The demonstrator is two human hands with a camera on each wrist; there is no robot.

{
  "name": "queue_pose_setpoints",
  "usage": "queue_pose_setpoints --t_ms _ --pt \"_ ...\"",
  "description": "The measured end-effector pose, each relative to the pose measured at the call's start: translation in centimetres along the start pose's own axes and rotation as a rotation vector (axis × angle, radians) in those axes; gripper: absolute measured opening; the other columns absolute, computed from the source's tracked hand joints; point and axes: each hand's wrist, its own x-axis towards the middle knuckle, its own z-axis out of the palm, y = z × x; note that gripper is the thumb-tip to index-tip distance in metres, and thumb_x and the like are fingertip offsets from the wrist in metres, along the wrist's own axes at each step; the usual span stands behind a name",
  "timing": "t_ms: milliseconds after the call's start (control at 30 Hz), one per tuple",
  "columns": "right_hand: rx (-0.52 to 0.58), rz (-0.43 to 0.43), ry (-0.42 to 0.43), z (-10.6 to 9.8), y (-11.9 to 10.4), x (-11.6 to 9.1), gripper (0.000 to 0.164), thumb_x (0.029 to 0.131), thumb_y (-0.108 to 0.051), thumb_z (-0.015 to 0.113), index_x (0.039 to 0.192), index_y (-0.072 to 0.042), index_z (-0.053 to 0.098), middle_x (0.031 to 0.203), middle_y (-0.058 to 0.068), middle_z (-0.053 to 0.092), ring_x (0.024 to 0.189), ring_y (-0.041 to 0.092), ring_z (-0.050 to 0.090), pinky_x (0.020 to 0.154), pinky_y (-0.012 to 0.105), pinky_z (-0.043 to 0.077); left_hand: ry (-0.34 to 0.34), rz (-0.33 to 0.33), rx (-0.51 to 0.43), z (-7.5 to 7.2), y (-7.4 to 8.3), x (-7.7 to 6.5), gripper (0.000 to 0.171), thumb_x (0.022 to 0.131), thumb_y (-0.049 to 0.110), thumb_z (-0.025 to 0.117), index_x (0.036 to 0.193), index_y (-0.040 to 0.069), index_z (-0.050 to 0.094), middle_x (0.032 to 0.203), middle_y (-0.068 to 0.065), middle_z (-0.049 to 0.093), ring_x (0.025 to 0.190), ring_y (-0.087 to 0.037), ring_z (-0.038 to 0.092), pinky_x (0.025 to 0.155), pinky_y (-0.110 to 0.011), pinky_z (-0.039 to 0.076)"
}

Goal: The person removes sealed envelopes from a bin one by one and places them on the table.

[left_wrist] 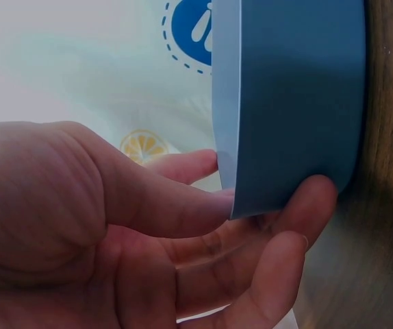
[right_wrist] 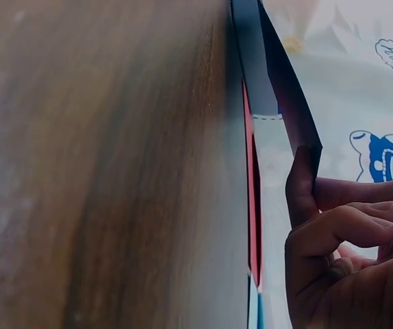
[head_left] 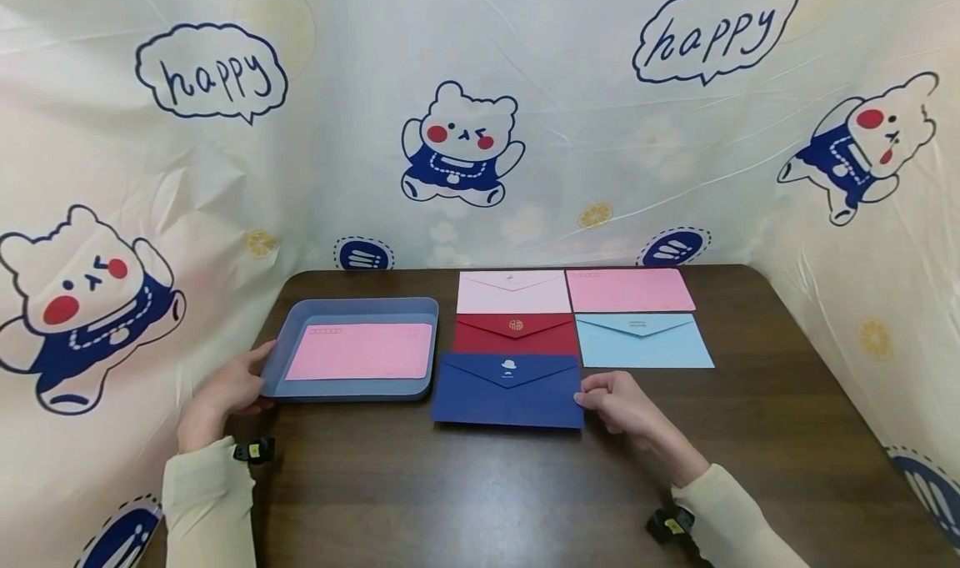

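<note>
My left hand holds the left end of a blue-grey tray, thumb at the rim and fingers against the outer wall, as the left wrist view shows. Inside the tray lies a pink envelope. My right hand pinches the right edge of a dark blue envelope with a hat emblem on its flap. Seen nearly edge-on in the right wrist view, the dark blue envelope is raised off the table. In the head view it overlaps the lower part of a red envelope.
Behind the red envelope lies a white envelope. To the right are another pink envelope and a light blue envelope. All rest on a dark wooden table, with a printed curtain around its back and sides.
</note>
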Motion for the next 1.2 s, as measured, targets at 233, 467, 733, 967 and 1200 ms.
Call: queue_pose_setpoints --t_ms 233,467,733,967,1200 --pt "-0.012 0.001 -0.001 -0.08 0.22 -0.28 0.018 0.102 -0.014 0.066 0.107 0.002 0.072 0.071 0.01 0.06 0.046 0.014 0.036 0.044 0.026 0.03 -0.001 -0.002 -0.007 -0.08 0.1 -0.03 0.076 0.096 -0.007 0.042 0.165 -0.001 0.009 0.141 -0.049 0.029 0.078 -0.027 0.068 0.07 -0.04 0.059" --pt "-0.038 0.006 0.018 -0.04 0.18 0.01 0.016 0.102 -0.013 0.066 0.105 0.0 0.074 0.077 0.014 0.064 0.046 0.014 0.037 0.045 0.025 0.031 0.004 0.007 -0.005 -0.14 0.14 -0.14 0.075 0.097 -0.006 0.043 0.165 -0.001 0.01 0.14 -0.049 0.03 0.078 -0.027 0.068 0.071 -0.041 0.06" --pt "-0.057 -0.003 0.006 0.08 0.08 -0.21 0.018 0.102 -0.014 0.065 0.106 0.001 0.074 0.079 0.013 0.067 0.047 0.015 0.038 0.045 0.026 0.031 0.002 0.017 -0.007 0.04 -0.05 -0.17 0.074 0.098 -0.005 0.044 0.164 -0.002 0.011 0.136 -0.049 0.033 0.077 -0.027 0.068 0.07 -0.041 0.06" --pt "-0.056 -0.007 -0.006 0.03 0.35 -0.23 0.019 0.103 -0.014 0.065 0.108 0.002 0.074 0.079 0.011 0.066 0.047 0.015 0.037 0.045 0.026 0.031 -0.001 0.003 -0.014 -0.06 -0.17 -0.04 0.075 0.098 -0.005 0.043 0.164 -0.001 0.01 0.137 -0.049 0.031 0.077 -0.027 0.069 0.07 -0.04 0.06" --pt "-0.052 -0.004 -0.016 -0.08 0.68 -0.29 0.019 0.103 -0.014 0.065 0.106 0.002 0.074 0.079 0.01 0.067 0.047 0.015 0.037 0.045 0.025 0.031 -0.004 0.007 -0.019 -0.1 -0.35 0.13 0.075 0.097 -0.006 0.043 0.165 -0.001 0.009 0.138 -0.049 0.031 0.078 -0.028 0.069 0.07 -0.04 0.06"
